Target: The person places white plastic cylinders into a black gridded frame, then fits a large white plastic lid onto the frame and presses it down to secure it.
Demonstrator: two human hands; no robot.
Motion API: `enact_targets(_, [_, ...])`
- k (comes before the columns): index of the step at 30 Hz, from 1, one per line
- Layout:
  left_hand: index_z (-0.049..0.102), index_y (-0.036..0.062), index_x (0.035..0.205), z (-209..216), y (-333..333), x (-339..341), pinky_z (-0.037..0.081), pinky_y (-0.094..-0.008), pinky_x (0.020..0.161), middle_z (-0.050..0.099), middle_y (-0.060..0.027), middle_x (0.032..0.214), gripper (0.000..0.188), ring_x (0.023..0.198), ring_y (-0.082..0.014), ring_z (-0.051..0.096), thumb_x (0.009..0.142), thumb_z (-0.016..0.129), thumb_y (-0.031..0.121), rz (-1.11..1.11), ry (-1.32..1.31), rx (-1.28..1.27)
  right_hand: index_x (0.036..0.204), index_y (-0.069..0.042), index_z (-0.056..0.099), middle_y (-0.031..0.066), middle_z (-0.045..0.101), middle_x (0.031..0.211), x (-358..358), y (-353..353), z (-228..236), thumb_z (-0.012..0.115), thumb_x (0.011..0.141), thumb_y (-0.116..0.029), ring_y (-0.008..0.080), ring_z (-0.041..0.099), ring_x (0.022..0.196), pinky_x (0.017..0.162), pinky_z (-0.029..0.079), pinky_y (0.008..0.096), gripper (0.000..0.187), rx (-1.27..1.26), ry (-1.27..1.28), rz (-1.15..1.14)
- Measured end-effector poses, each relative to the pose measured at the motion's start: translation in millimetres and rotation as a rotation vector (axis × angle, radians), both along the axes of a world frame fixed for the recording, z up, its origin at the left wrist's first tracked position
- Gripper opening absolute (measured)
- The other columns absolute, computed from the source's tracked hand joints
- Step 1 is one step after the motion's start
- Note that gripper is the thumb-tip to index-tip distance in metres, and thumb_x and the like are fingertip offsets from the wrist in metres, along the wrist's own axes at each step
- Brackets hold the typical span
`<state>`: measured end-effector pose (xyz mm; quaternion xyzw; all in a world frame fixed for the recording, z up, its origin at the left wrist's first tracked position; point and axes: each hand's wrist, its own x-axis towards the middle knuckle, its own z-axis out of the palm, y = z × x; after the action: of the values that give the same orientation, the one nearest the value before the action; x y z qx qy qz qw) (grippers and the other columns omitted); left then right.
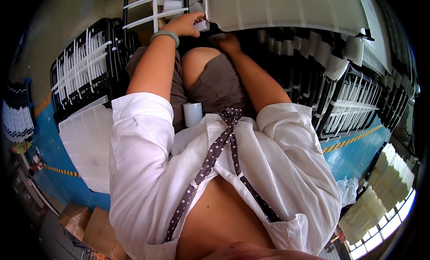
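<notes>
My left hand (184, 25), with a bangle at the wrist, is at the near left corner of a pale translucent sheet-covered panel (286, 9). Its fingers are closed around a small white piece (202, 26), perhaps foam. My right hand (228, 43) reaches under the panel's near edge, close to my knee. Shadow and the panel hide most of its fingers, so its grip does not show. A white cylinder (193, 114), like a small roll, rests in my lap.
Black frames with white straps (85, 62) stack at my left, beside a pale sheet (87, 145). More strapped frames (351, 103) stand at right, near white foam-like wraps (336, 65). A strapped frame (156, 9) lies ahead. Cardboard boxes (101, 231) sit at lower left.
</notes>
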<state>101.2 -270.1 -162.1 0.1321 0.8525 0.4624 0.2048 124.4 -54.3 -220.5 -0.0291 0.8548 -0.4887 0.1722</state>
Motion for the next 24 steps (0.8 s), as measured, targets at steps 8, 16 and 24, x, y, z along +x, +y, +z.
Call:
enact_targets(8, [0.056, 0.0001, 0.116, 10, -3, 11, 0.046, -0.0305, 0.087, 0.064, -0.0098, 0.105, 0.056, 0.095, -0.0182, 0.059, 0.065, 0.078, 0.006, -0.129, -0.109, 0.026, 0.106, -0.01, 0.064, 0.017, 0.061, 0.109, 2, -14, -10, 0.069, 0.066, -0.04, 0.0293, 0.059, 0.102, 0.087, 0.046, 0.0364, 0.05, 0.266, -0.022, 0.106])
enact_targets(16, [0.063, 0.0029, 0.106, 5, 10, 23, 0.048, -0.029, 0.078, 0.066, -0.0061, 0.096, 0.038, 0.085, -0.0145, 0.061, 0.069, 0.073, 0.004, -0.003, 0.067, -0.007, 0.1, -0.009, 0.065, 0.019, 0.063, 0.1, 0, -23, -51, 0.062, 0.072, -0.04, 0.0334, 0.061, 0.096, 0.082, 0.048, 0.0386, 0.042, 0.086, -0.091, 0.167])
enact_targets(24, [0.056, 0.0026, 0.111, -7, 21, 34, 0.047, -0.0383, 0.079, 0.06, -0.0164, 0.101, 0.041, 0.092, -0.0349, 0.057, 0.074, 0.068, 0.016, -0.116, 0.415, -0.309, 0.09, -0.003, 0.067, 0.0116, 0.067, 0.082, 2, -15, -55, 0.072, 0.067, -0.029, 0.0191, 0.063, 0.073, 0.066, 0.049, 0.0316, 0.035, -0.093, -0.33, 0.162])
